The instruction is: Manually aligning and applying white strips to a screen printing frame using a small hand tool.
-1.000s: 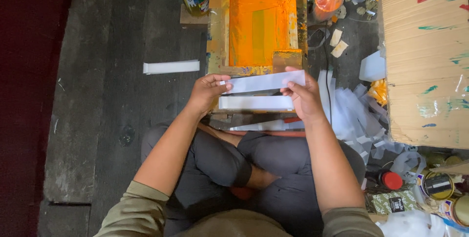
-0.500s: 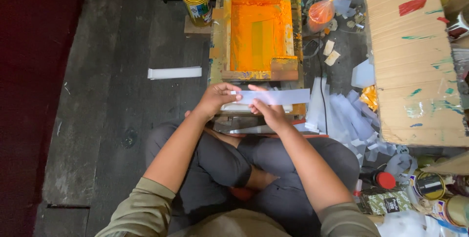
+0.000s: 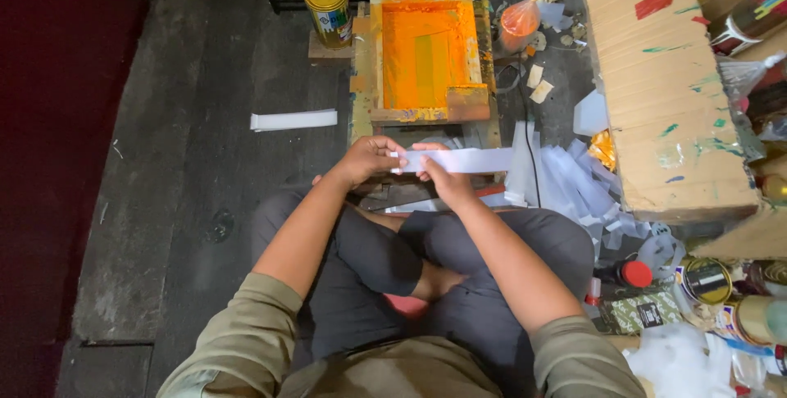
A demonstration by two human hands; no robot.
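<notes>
Here the left hand (image 3: 370,160) and right hand (image 3: 443,180) both pinch the left end of a white paper strip (image 3: 459,159) — held level above the crossed legs (image 3: 426,259). Just beyond stands the orange printing screen (image 3: 425,58) in its wooden frame — a yellow can (image 3: 328,9) beside it, a white strip stack (image 3: 293,119) lying further left.

One head-worn camera, looking steeply down from above the seated person.

The single view faces down and forward over the person's own crossed legs (image 3: 426,275) and forearms to the dark floor (image 3: 197,160), close enough that the sleeves fill the bottom edge. The orange printing frame (image 3: 426,54) sits at top centre, a cardboard box (image 3: 664,103) at the right, and both hands meet near the middle. No second view shares the scene.
</notes>
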